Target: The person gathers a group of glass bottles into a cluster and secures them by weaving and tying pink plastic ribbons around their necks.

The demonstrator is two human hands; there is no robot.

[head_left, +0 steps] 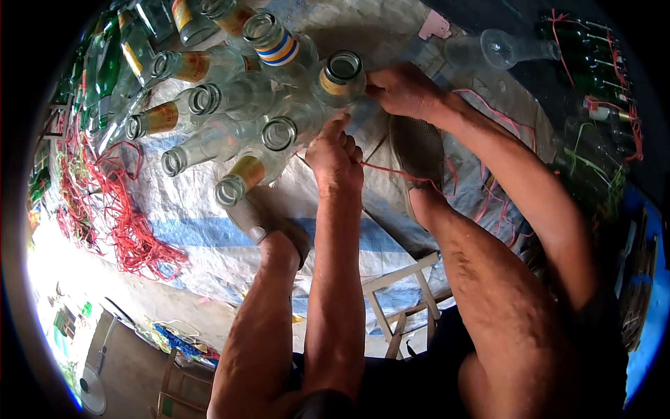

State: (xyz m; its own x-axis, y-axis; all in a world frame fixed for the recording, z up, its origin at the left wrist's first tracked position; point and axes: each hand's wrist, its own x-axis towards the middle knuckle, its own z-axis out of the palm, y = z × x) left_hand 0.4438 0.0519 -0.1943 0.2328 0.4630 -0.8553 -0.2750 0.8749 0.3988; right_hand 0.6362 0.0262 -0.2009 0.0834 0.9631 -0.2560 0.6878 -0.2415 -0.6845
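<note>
Several clear glass bottles stand close together in front of me, among them a bottle with a yellow neck label (333,85) and a bottle with a blue and yellow band (278,50). My left hand (335,152) is closed beside the near side of this group, its index finger reaching toward the bottles. A red plastic string (401,172) trails from that fist to the right. At the right side of the yellow-labelled bottle, my right hand (403,91) is closed, fingertips partly hidden against the glass; what they pinch cannot be made out.
A tangle of red string (143,241) lies on the left of the white and blue sheet (202,234). Green bottles (108,66) lie at far left, tied bottles (590,59) at far right. A clear bottle (513,49) lies at the back. My shoes (417,150) flank the bottles.
</note>
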